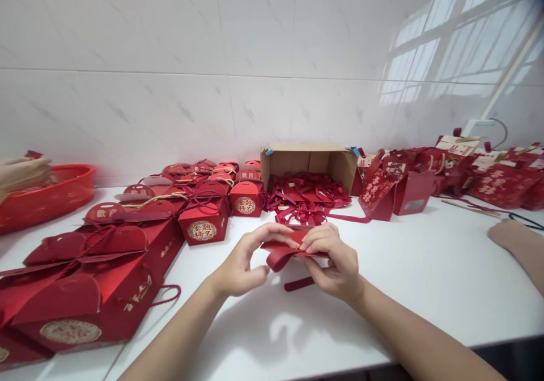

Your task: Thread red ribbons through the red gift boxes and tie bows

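Note:
Both my hands meet over the white table [425, 279] at the centre. My left hand [243, 262] pinches the left end of a red ribbon [284, 252], fingers curled round it. My right hand [334, 261] grips the right side of the same ribbon, fingers closed. The ribbon is folded into loops between the hands, and one tail [298, 283] lies on the table beneath my right hand.
Several red gift boxes [203, 222] stand at the left, larger ones [97, 290] nearest. A cardboard box [310, 160] spills red ribbons [306, 197]. More red boxes [399, 191] sit at the right. A red basket [51, 191] is far left. Another person's arm [516, 242] rests at the right edge.

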`<state>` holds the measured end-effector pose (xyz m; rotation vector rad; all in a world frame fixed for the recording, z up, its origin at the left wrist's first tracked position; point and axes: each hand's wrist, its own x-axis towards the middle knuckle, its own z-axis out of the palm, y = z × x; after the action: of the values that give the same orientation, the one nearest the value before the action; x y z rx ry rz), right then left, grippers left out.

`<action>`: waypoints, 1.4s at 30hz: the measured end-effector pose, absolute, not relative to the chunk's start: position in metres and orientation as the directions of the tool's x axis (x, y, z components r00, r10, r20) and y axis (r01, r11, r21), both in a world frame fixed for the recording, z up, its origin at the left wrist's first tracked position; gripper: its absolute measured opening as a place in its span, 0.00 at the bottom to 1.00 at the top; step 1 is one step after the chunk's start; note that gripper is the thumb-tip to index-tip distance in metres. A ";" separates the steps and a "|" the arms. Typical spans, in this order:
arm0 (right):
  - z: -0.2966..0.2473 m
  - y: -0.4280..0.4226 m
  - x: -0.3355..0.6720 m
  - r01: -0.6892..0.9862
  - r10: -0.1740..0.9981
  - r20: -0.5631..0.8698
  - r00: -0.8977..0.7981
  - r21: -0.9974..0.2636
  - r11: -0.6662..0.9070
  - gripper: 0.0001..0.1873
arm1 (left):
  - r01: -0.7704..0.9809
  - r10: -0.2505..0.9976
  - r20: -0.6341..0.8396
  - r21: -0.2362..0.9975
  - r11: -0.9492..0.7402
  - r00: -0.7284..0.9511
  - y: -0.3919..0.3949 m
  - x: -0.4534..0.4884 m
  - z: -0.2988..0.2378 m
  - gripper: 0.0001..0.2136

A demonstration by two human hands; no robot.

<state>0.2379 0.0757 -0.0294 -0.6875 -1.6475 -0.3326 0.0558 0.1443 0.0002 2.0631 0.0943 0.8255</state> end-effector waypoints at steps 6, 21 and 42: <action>-0.031 0.073 0.231 0.471 0.301 0.953 0.026 -0.278 0.838 0.12 | -0.102 0.422 0.649 0.610 -0.786 0.633 0.136 0.063 -0.005 0.16; -0.030 0.081 0.234 0.519 0.484 0.874 -0.025 -0.403 0.754 0.12 | 0.094 0.294 0.782 0.292 -0.952 0.549 0.148 0.064 -0.014 0.17; -0.037 0.079 0.233 0.581 0.338 0.938 -0.071 -0.237 0.779 0.16 | 0.110 0.308 0.794 0.296 -0.949 0.524 0.140 0.068 -0.014 0.14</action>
<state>0.2332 0.0792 -0.0365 -0.7337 -1.6784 -0.2326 0.0682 0.1400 -0.0139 2.5548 0.3552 1.3932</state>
